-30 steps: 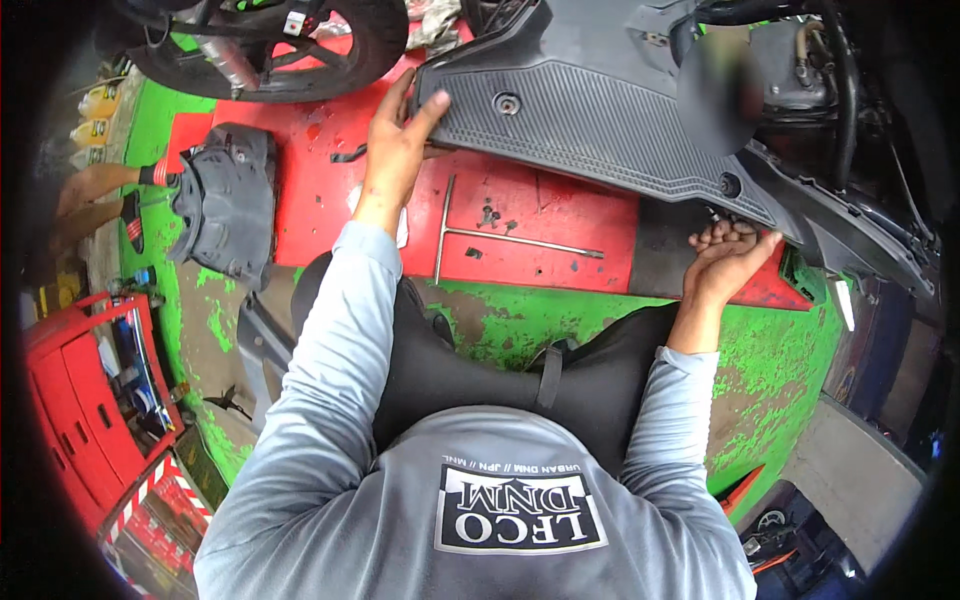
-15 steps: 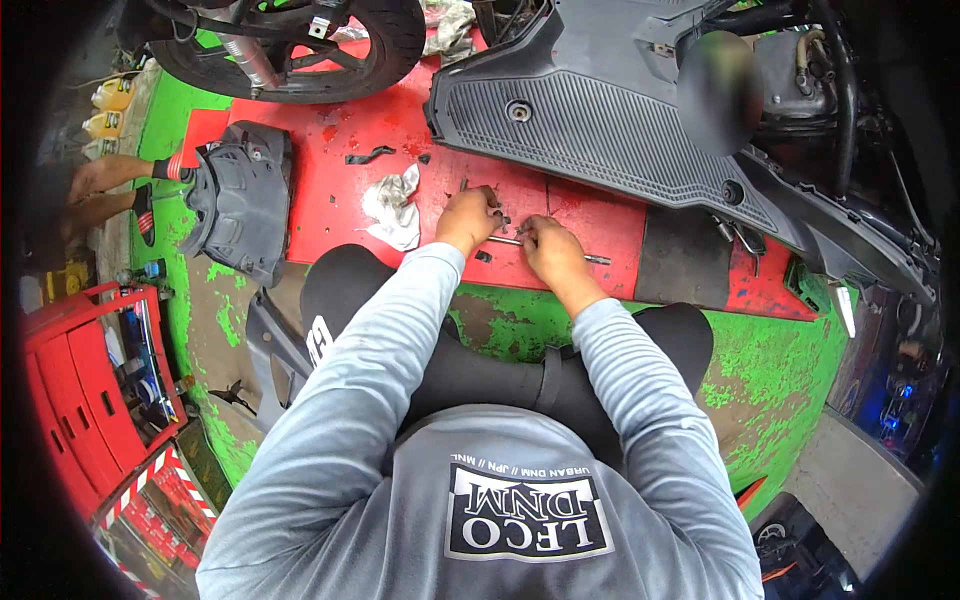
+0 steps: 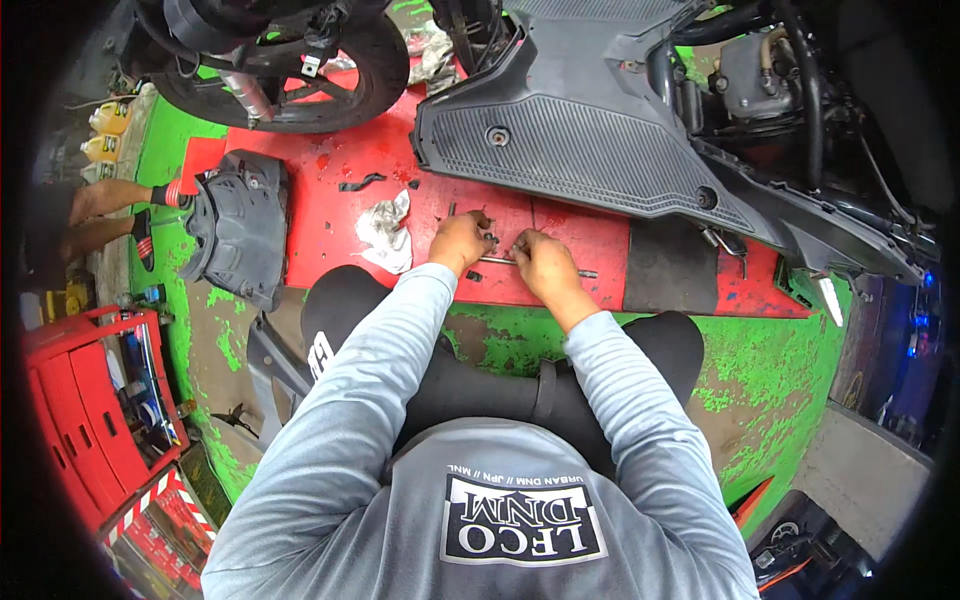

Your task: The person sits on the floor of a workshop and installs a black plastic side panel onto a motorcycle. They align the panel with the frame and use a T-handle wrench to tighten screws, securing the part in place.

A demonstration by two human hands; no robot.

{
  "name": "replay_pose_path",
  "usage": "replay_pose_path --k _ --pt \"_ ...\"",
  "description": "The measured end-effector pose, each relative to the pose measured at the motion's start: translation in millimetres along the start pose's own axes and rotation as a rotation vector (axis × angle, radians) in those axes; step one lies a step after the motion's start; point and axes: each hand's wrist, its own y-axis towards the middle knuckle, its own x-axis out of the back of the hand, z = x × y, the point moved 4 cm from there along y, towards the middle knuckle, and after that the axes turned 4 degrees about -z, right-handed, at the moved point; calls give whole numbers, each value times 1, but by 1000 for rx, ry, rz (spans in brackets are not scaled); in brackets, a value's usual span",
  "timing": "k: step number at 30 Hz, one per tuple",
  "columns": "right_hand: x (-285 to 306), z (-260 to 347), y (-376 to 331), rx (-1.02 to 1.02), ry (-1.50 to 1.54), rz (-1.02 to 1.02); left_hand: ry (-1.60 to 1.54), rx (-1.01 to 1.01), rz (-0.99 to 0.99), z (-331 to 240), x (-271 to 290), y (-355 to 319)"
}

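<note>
At left on my feed is a grey cover (image 3: 238, 228), then a crumpled white rag (image 3: 384, 232) on the red worktop (image 3: 335, 215). My left hand (image 3: 461, 243) curls by small dark fasteners (image 3: 489, 238), between it and my right hand (image 3: 545, 262), bent over a metal bar (image 3: 497, 260). I can't tell whether either hand's fingers grip anything.
</note>
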Motion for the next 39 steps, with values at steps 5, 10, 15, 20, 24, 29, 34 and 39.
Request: replay_pose_path --k 5,10,15,20,24,29,34,39 --pt "56 51 -27 1 217 58 85 -87 -25 7 -10 11" --pt "123 80 -73 66 207 -87 69 -97 -8 3 2 8" --pt "175 59 -108 -114 470 -349 -390 -144 246 -39 57 -40" --pt "235 63 -112 -133 453 -501 -607 -272 -17 -129 150 -94" --pt "253 83 -107 -40 410 -558 -258 -675 -592 -158 179 -54" --pt "256 92 -120 36 397 -609 -29 -686 -695 -160 166 -33" --pt "262 80 -130 39 441 -657 -9 -762 -740 -153 156 -28" --pt "279 91 -112 160 70 -654 68 -722 -677 -157 157 -31"
